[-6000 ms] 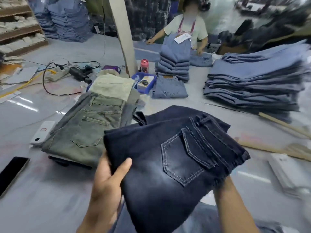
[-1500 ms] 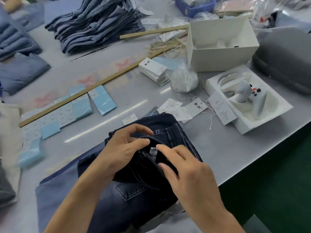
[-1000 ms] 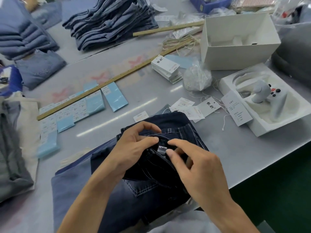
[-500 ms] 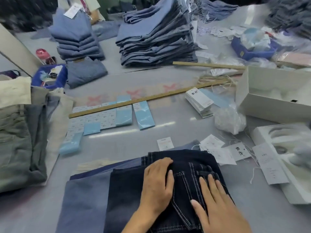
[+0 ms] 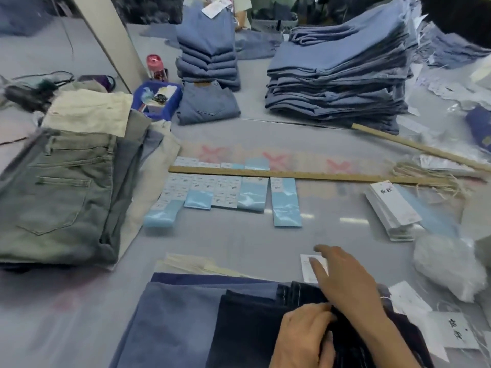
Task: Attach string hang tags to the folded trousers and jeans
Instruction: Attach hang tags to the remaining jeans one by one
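Note:
Folded dark navy jeans (image 5: 247,328) lie at the near edge on top of lighter blue folded trousers (image 5: 172,314). My left hand (image 5: 303,338) rests flat on the dark jeans, fingers straight. My right hand (image 5: 345,280) stretches forward past the jeans' top edge, fingers straight over a small white label (image 5: 308,266) on the table. White string hang tags (image 5: 451,330) lie to the right of the jeans, and a stack of tags (image 5: 390,208) sits further back.
Grey-green and beige folded trousers (image 5: 61,187) are piled at left. Blue sticker strips (image 5: 225,195) lie before a wooden ruler (image 5: 305,175). Tall stacks of blue jeans (image 5: 337,75) stand at the back, beside a blue bin (image 5: 156,98). A crumpled plastic bag (image 5: 446,264) lies right.
My right hand has left the dark jeans and reached forward to the small white label. My left hand stays flat on the jeans. The view has tilted up towards the table's back.

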Demonstrator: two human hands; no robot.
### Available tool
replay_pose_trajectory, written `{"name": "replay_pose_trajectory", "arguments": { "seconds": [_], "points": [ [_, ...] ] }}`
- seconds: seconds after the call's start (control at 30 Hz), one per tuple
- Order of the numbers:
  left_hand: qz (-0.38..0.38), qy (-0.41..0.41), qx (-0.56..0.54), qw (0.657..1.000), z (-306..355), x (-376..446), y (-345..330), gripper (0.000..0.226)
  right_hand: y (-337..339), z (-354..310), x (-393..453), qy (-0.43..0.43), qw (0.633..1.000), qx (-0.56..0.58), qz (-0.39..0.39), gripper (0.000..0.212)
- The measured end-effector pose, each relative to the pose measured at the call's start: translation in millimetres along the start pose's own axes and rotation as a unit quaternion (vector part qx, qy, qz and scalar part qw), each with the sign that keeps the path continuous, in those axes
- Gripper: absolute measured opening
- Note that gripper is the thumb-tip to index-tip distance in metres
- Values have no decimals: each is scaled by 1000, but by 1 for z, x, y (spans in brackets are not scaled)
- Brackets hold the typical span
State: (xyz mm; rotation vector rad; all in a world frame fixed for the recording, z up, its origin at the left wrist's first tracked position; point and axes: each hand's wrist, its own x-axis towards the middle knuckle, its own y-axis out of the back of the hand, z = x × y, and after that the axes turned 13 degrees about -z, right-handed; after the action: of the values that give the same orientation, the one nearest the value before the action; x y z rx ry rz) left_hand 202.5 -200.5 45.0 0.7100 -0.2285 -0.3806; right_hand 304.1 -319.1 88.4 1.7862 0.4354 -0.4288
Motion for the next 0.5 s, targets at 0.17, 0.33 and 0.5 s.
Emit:
{"name": "replay_pose_trajectory", "arguments": {
  "seconds": [0.17, 0.33, 0.5],
  "points": [
    [-80, -19, 87, 993, 6, 11, 14, 34, -42, 17, 42, -31, 980, 122, -152, 21],
    [-156, -10, 345, 926, 23, 32, 67, 84, 7, 76, 82, -1, 973, 199, 116, 22],
    [-187, -30, 266, 945, 27, 17, 39, 74, 67, 173, 91, -116, 877, 403, 233, 23]
  ]
}}
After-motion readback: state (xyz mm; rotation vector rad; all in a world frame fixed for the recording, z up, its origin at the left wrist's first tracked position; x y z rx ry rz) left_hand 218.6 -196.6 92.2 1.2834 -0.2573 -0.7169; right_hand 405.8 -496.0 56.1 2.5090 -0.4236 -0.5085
